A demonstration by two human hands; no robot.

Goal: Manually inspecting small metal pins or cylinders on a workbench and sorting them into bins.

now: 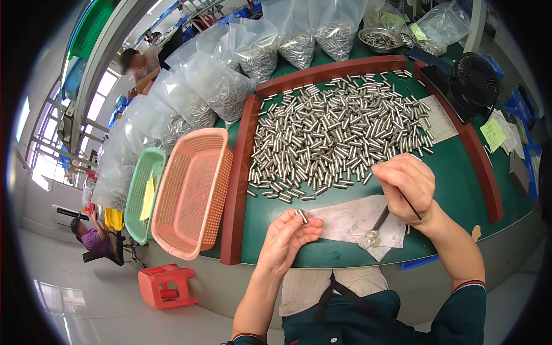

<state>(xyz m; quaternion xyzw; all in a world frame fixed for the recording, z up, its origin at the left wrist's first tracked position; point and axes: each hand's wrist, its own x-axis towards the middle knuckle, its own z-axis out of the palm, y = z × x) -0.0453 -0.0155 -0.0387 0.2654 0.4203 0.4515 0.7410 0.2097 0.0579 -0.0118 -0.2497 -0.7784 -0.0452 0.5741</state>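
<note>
My left hand holds a couple of small metal cylinders between its fingertips, above the near edge of the green table. My right hand grips a thin dark brush whose bristle end rests on a stained sheet of paper. A large pile of shiny metal cylinders covers the table just beyond both hands, fenced by a dark red wooden frame.
A pink plastic basket and a green basket sit left of the frame. Clear bags of metal parts line the far left and back. A metal bowl, a black fan, a red stool and other people are around.
</note>
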